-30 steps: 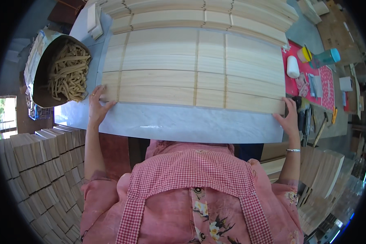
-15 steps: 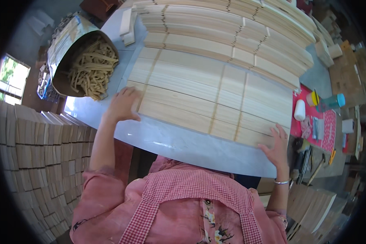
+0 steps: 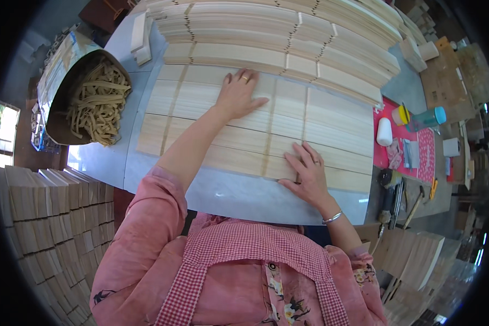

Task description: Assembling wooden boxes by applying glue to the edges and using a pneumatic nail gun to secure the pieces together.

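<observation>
Both hands press flat, fingers spread and gripping nothing, on a mat of pale wooden slats (image 3: 255,127) covering the bench (image 3: 223,195): left hand (image 3: 239,95) farther out, right hand (image 3: 305,173) near its front edge. The mat looks light, stiff along each slat and flexible across them, best lifted by its edges.

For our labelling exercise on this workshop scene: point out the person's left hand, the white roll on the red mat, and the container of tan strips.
left hand (image 3: 240,93), head view, back of the hand.
white roll (image 3: 384,132), head view, its side.
container of tan strips (image 3: 65,65), head view, its near wall.

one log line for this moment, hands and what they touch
left hand: flat on wooden slats | right hand: flat on slats near table edge
</observation>
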`<state>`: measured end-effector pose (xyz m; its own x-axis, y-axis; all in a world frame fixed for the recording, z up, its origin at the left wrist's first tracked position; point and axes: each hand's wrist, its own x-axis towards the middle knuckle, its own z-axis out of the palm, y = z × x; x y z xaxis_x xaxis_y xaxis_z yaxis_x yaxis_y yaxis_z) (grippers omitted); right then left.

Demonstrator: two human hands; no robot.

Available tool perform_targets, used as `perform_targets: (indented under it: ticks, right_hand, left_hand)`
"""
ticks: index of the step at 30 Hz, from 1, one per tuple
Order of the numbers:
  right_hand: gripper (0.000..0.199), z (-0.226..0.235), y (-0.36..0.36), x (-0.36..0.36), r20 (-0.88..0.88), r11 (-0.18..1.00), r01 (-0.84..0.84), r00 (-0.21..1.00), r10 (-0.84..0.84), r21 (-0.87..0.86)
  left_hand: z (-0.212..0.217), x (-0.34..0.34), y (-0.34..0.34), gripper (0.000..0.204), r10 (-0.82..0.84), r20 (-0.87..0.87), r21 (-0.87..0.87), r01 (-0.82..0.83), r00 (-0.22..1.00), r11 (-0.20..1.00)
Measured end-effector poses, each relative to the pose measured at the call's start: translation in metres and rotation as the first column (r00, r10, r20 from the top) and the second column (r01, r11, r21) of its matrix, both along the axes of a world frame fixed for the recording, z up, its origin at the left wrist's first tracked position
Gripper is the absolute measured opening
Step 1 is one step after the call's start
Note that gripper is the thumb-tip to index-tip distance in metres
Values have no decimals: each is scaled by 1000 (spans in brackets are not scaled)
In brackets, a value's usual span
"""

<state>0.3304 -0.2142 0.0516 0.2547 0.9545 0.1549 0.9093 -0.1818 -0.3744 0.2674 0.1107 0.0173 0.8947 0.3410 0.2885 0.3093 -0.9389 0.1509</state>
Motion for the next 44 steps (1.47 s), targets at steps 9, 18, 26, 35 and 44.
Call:
perform_targets:
  ticks: [9, 18, 26, 35, 44]
  right_hand:
    - [66, -2, -2, 2, 17, 998, -3, 1000, 2, 62]
    - [64, -9, -4, 6, 16, 993, 11, 1000, -13, 118]
    - [53, -10, -39, 109, 44, 846, 342, 919, -392, 409]
    - [58, -18, -72, 267, 2, 349, 935, 349, -937, 60]
    - [43, 15, -68, 166, -742, 43, 925, 331, -583, 378]
  left_hand:
    - [-9, -4, -12, 73, 64, 108, 32, -68, 992, 997]
    - [-7, -4, -11, 75, 65, -25, 61, -64, 998, 996]
    - [0, -46, -37, 65, -2, 31, -67, 4, 1000, 998]
    - [14, -84, -117, 50, -10, 333, -228, 91, 943, 969]
    - [66, 6, -202, 56, -71, 276, -864, 280, 959, 419]
